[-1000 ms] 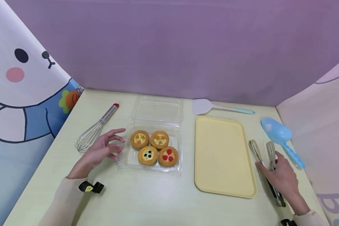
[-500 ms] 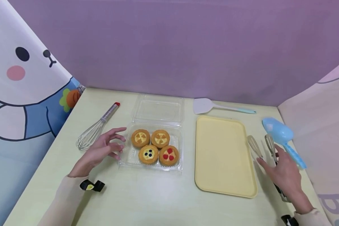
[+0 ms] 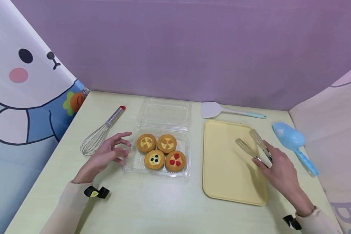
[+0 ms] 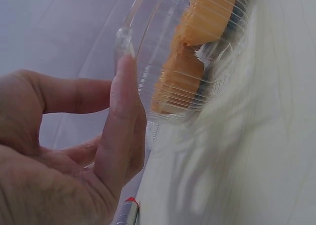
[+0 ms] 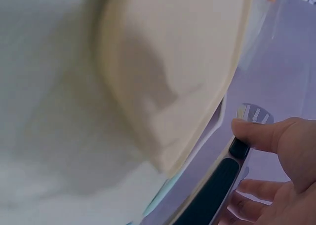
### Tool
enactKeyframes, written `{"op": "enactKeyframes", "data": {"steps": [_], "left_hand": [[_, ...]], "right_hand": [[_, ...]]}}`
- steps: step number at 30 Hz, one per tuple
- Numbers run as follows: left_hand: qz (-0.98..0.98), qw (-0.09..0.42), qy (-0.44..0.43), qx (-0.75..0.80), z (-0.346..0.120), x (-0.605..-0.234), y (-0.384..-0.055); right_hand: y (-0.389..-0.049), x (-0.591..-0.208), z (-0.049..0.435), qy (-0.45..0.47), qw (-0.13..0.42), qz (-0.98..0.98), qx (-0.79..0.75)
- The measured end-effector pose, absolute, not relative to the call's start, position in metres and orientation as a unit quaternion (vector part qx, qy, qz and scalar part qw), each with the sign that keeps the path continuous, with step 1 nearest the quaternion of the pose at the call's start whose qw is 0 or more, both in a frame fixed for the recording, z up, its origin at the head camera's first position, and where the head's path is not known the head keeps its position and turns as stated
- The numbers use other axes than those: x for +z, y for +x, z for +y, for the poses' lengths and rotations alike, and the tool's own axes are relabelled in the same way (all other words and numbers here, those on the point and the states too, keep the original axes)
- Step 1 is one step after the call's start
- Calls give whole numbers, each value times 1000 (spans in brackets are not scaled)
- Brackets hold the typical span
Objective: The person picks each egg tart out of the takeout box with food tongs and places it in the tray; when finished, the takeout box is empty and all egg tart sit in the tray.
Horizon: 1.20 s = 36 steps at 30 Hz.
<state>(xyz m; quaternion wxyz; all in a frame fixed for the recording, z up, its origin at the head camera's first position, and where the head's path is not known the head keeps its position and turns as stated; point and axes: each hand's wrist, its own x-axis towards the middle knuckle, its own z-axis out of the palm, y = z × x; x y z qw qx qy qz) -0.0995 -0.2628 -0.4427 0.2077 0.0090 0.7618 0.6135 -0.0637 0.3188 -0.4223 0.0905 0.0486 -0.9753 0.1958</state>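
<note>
My right hand [image 3: 282, 172] grips metal tongs [image 3: 259, 141] with dark handle grips, thumb on one side and fingers on the other. The tongs' two slotted ends stand apart over the yellow tray [image 3: 219, 175], and their shadow falls on it. My left hand [image 3: 103, 157] is beside the left rim of a clear plastic clamshell box [image 3: 136, 165], fingers loosely bent. In the left wrist view a fingertip [image 4: 126, 69] is right at the rim. Inside the open box are several round tarts: two with yellow wedges, one with dark berries [image 3: 154, 160], one with red pieces [image 3: 175, 161].
A whisk [image 3: 100, 133] lies left of the box. Behind the tray is a white spatula [image 3: 212, 110] with a pale green handle. A blue scoop [image 3: 289, 135] lies at the right edge. A purple backdrop [image 3: 175, 52] stands behind the table.
My right hand has lifted the tongs from the table right of the tray and carried them left over it. The left hand has stayed by the box.
</note>
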Motion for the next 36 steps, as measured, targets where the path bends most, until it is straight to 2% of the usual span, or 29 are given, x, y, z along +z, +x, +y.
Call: {"op": "enactKeyframes", "data": {"steps": [20,36], "left_hand": [[764,198,-1,614,-260,-442,-95],[767,190,-16,613,-256,-441,-90]], "right_hand": [[-92,-398,231,226,139,-954,143],[-116,-381,158,353,114,-926,68]]}}
